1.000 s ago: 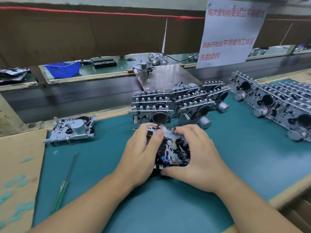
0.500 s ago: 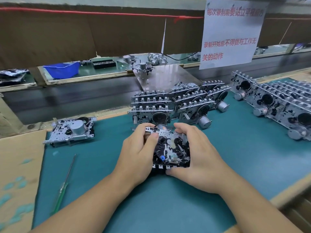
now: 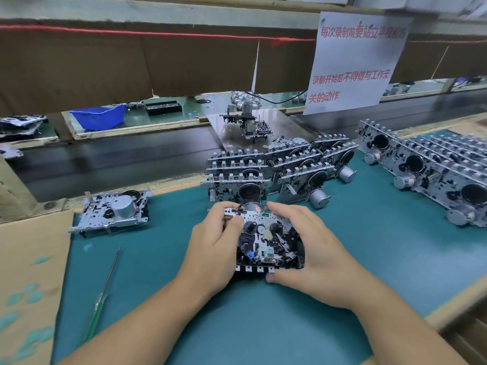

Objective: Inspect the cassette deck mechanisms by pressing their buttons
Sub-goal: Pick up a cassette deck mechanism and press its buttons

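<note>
The deck [image 3: 268, 243] sits over the green mat [image 3: 369, 259], held from both sides. The left hand [image 3: 213, 248] curls round its left edge, thumb on the top corner. The right hand [image 3: 311, 248] wraps the right edge, thumb under the button row. Just beyond stands a stack [image 3: 276, 169]; left of the grip lie a lone unit [image 3: 116, 209] and a screwdriver [image 3: 101, 299].

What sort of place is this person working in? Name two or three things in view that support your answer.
Most likely an electronics assembly or inspection line in a factory. Rows of identical cassette mechanisms stand batched on a teal work mat, a dark conveyor belt runs behind the bench, and a printed notice hangs overhead.
</note>
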{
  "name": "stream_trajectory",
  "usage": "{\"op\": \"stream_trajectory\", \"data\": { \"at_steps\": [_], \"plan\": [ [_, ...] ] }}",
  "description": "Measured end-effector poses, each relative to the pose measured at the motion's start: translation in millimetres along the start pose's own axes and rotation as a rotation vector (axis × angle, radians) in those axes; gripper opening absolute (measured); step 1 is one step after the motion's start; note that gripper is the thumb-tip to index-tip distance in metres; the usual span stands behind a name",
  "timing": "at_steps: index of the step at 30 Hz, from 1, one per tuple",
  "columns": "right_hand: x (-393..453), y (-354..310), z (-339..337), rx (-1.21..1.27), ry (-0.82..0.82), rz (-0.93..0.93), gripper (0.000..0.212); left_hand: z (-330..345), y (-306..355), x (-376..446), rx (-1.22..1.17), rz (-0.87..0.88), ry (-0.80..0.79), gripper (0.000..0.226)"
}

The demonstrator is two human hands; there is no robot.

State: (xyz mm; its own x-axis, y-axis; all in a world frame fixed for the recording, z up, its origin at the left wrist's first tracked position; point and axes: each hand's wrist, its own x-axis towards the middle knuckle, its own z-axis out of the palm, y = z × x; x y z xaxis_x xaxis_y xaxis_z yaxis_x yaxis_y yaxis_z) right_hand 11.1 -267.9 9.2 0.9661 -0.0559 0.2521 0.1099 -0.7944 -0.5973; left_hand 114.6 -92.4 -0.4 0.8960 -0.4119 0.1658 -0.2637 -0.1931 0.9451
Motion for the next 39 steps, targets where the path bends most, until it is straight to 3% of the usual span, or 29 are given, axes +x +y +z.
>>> {"op": "stream_trajectory", "data": {
  "at_steps": [5,12,17,22,28,34,39],
  "plan": [
    [-4.2,6.8,-4.5,0.064,-0.075,0.036,0.116,-2.6,2.2,6.4,-0.121,-0.083,0.060,0.032],
    [-0.2,11.8,-7.8,0.107,0.007,0.088,0.098,-2.6,1.1,7.8,-0.132,-0.086,0.063,0.030],
    [-3.9,11.7,-7.6,0.139,-0.098,0.049,0.109,-3.2,3.4,6.3,-0.141,-0.109,0.072,0.028],
    [-0.1,12.2,-9.1,0.159,-0.025,0.076,0.092,-2.9,3.3,6.5,-0.121,-0.084,0.067,0.033],
    [-1.5,11.6,-10.3,0.183,-0.097,0.061,0.103,-3.7,-0.2,7.9,-0.105,-0.069,0.059,0.015],
    [-0.3,10.5,-6.8,0.161,0.014,0.082,0.079,-3.2,2.4,7.2,-0.121,-0.079,0.056,0.022],
    [-2.6,11.4,-11.4,0.199,-0.099,0.052,0.100,-2.7,-2.7,8.6,-0.123,-0.074,0.063,0.021]
  ]
}}
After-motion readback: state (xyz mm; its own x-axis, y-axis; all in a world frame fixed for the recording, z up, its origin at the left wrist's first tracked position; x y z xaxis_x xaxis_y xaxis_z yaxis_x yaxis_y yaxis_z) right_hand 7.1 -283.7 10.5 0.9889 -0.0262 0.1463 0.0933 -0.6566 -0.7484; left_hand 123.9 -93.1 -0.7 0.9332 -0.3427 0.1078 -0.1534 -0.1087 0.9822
